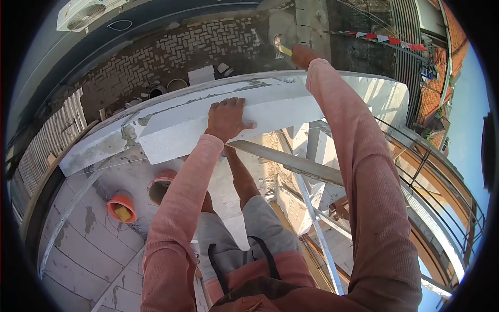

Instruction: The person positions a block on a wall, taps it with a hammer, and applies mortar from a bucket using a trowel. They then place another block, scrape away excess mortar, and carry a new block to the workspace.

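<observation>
Nearest are the wearer's grey shorts (260, 223) with dark cords, between two pink sleeves that reach forward. Left of the legs, the orange bucket (121, 208) holds a yellow sponge (123, 213), and the red bucket (160, 188), partly hidden by the left sleeve, sits just beyond it, beside the block wall (91, 152). On the right, a beam (291, 162) runs slantwise from under the left wrist area towards the right sleeve, with a pale metal bar (316, 229) below it. Past the legs, the long white block (176, 132) lies along the wall's top, its near face overhanging towards the wearer. The left hand (227, 118) rests palm down on the block, fingers side by side and slightly bent towards its far side, thumb spread out to the right. Farther out, beyond the wall's far edge, the right hand (304, 56) is closed around the yellow handle of a tool (284, 50), whose shiny end points left; its exact shape is too small to tell. Down beyond the wall lies the ground, with rows of bricks (202, 41). At the upper left is an air conditioner (86, 16); at the upper right, red and white bunting (382, 38) hangs near orange tiled roofs (430, 106).
</observation>
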{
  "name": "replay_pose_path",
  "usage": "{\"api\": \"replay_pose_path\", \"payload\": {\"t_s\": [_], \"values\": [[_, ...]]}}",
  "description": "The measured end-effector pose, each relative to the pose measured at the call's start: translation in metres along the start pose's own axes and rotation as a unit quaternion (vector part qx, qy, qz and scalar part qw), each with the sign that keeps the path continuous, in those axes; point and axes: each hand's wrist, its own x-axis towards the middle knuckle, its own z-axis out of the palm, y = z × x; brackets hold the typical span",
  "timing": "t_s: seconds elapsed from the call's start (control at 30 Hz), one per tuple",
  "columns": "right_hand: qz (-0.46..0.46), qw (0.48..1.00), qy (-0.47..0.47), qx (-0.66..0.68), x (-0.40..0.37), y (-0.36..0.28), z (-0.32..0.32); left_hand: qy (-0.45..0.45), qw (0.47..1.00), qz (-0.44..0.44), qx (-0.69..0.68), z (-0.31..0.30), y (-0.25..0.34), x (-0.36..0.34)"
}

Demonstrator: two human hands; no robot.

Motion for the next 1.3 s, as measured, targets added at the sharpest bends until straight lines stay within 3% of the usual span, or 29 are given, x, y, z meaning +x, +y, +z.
{"api": "replay_pose_path", "payload": {"t_s": [0.1,0.27,0.53,0.67,0.8,0.87,0.93,1.0,1.03,1.07,1.1,1.2,1.3], "values": [[0.008,0.999,-0.028,-0.028,0.012,0.007,0.033,0.003,1.0,0.003,-0.013,0.001,0.002,-0.004],[-0.015,0.991,-0.113,-0.068,-0.019,-0.011,0.036,-0.001,1.0,0.002,-0.013,-0.004,0.002,-0.001],[-0.012,0.995,-0.084,-0.046,-0.019,-0.008,0.061,-0.063,0.998,-0.006,-0.008,-0.005,0.001,0.001],[-0.017,0.994,-0.096,-0.045,-0.023,-0.002,0.049,-0.042,0.999,-0.005,-0.008,0.001,0.001,0.002],[-0.034,0.991,-0.131,0.001,-0.051,0.01,-0.009,-0.078,0.997,0.0,-0.008,-0.004,-0.002,0.006],[-0.058,0.996,-0.075,0.004,-0.062,0.023,-0.026,-0.104,0.994,0.004,-0.016,0.001,-0.003,0.007],[-0.19,0.939,-0.022,-0.285,-0.033,0.066,-0.012,-0.12,0.992,0.009,-0.026,0.002,-0.008,0.014],[-0.311,0.776,0.009,-0.548,-0.048,0.072,-0.02,-0.136,0.99,0.013,-0.026,-0.001,-0.006,0.017],[-0.223,0.904,-0.004,-0.365,-0.081,0.052,-0.034,-0.143,0.989,0.011,-0.025,-0.002,-0.007,0.016],[-0.123,0.979,-0.013,-0.16,-0.121,0.025,-0.048,-0.135,0.991,0.014,-0.018,-0.003,-0.008,0.018],[-0.017,0.998,-0.022,0.054,-0.143,0.01,-0.054,-0.129,0.991,0.017,-0.012,-0.002,-0.008,0.018],[0.009,0.993,-0.115,-0.025,-0.135,0.019,-0.03,-0.13,0.991,0.016,-0.007,-0.001,-0.006,0.016],[0.017,0.993,-0.089,0.082,-0.111,0.04,-0.003,-0.134,0.991,0.018,-0.021,0.002,-0.006,0.016]]}}
